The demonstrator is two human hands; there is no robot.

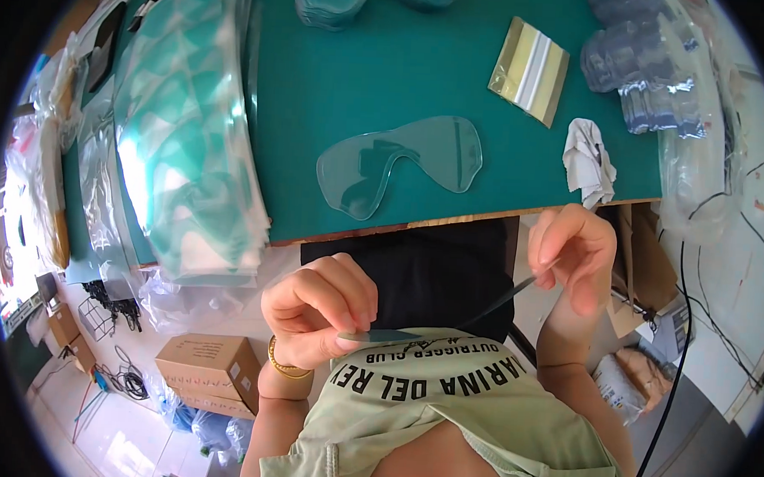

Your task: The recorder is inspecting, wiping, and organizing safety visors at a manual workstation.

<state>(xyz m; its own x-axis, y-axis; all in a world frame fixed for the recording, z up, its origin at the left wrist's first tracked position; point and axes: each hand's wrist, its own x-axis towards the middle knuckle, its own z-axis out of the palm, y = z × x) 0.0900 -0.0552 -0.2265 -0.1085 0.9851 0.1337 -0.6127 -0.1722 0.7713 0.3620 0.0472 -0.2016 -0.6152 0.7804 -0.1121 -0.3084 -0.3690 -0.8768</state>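
Note:
Between my two hands, in front of my chest and just off the table's near edge, is a thin, see-through goggle lens [392, 335], seen nearly edge-on. My left hand [317, 308] pinches one end of it between thumb and fingers. The other end is pinched by my right hand [576, 251], which is held higher and farther out. Much of the lens blends into the dark cloth and shirt behind it. On the green table [321, 82] lies another clear goggle lens [364, 163] with a nose notch, apart from both hands.
Left on the table lie clear plastic sheets [181, 144]. Stacked lenses [331, 4] stand at the far edge, and more stacks [629, 57] at the right. A yellow-and-white packet [530, 72] and a crumpled white cloth [588, 162] lie right of the loose lens. Cardboard boxes [210, 367] sit below left.

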